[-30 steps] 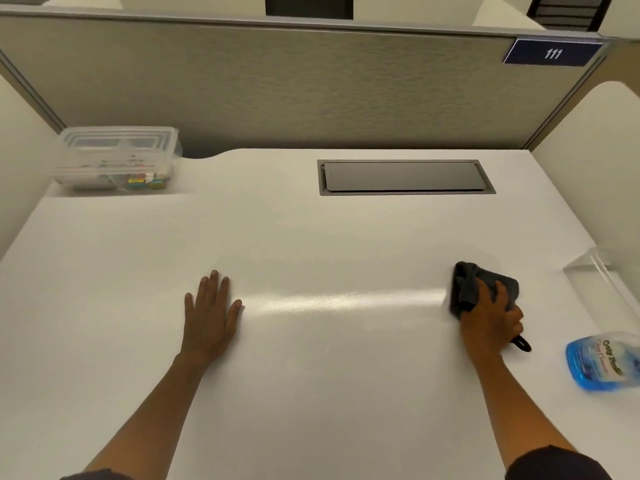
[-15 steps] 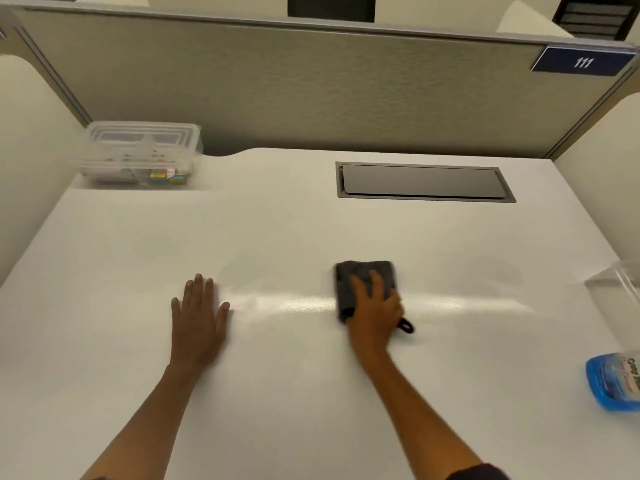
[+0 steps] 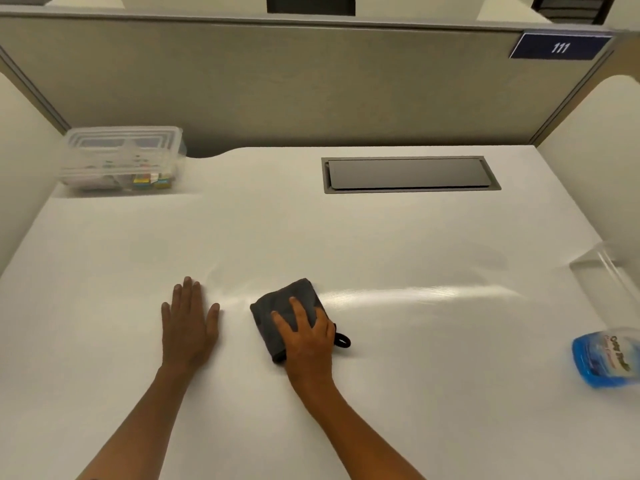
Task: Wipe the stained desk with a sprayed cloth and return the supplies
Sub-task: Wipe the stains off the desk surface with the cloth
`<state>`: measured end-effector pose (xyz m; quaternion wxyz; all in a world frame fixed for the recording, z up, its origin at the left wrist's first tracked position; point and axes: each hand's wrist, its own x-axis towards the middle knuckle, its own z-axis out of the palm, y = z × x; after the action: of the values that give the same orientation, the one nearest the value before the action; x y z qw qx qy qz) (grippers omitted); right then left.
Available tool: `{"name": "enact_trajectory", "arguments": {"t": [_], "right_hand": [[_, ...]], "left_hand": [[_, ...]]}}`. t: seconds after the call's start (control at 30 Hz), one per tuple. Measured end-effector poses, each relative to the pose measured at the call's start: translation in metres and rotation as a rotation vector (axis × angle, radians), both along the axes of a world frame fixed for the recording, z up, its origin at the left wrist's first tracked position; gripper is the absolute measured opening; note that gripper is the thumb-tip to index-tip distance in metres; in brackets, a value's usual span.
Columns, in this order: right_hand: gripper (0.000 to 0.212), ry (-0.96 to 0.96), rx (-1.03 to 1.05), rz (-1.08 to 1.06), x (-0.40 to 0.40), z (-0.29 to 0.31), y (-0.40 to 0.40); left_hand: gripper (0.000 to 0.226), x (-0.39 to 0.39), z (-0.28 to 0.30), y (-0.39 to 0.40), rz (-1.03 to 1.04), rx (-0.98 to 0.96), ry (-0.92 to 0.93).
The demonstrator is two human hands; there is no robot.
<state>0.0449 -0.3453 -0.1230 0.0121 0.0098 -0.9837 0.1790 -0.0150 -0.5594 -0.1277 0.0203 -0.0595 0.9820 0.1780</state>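
Note:
A folded dark grey cloth with a small black loop lies on the white desk near the middle front. My right hand presses down on it, fingers spread over the cloth. Just left of it my left hand rests flat on the desk, holding nothing. A wet shiny streak runs to the right of the cloth. The spray bottle, clear with blue liquid, lies at the right edge, partly cut off.
A clear plastic box with small coloured items stands at the back left corner. A grey cable hatch sits flush in the desk at the back. Partition walls enclose the back and both sides.
My right hand has slid the cloth leftward across the desk, from near the bottle to close beside my left hand. The left hand has stayed flat in place.

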Motion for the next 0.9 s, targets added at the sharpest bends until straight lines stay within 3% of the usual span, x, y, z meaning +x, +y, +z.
{"name": "enact_trajectory", "arguments": {"t": [0.1,0.23,0.43,0.63,0.8,0.9], "right_hand": [[0.078,0.048,0.02,-0.137,0.004,-0.004,0.044],[0.067,0.153,0.087,-0.44,0.005,-0.006,0.126],[0.056,0.077,0.112,-0.85,0.007,-0.004,0.255],[0.05,-0.055,0.086,-0.952,-0.029,0.0,0.335],[0.057,-0.111,-0.047,-1.022,-0.074,0.007,0.324],[0.06,-0.121,-0.051,-0.926,-0.101,0.012,0.294]], "left_hand": [[0.076,-0.009,-0.002,0.008,-0.027,-0.012,0.014],[0.082,-0.018,-0.006,0.013,-0.045,-0.029,0.015],[0.086,-0.019,-0.012,0.013,-0.049,-0.058,0.034],[0.09,-0.028,-0.014,0.014,-0.04,-0.012,0.032],[0.091,-0.025,-0.014,0.012,-0.068,-0.032,0.027],[0.092,-0.026,-0.013,0.013,-0.072,-0.051,0.023]]}}
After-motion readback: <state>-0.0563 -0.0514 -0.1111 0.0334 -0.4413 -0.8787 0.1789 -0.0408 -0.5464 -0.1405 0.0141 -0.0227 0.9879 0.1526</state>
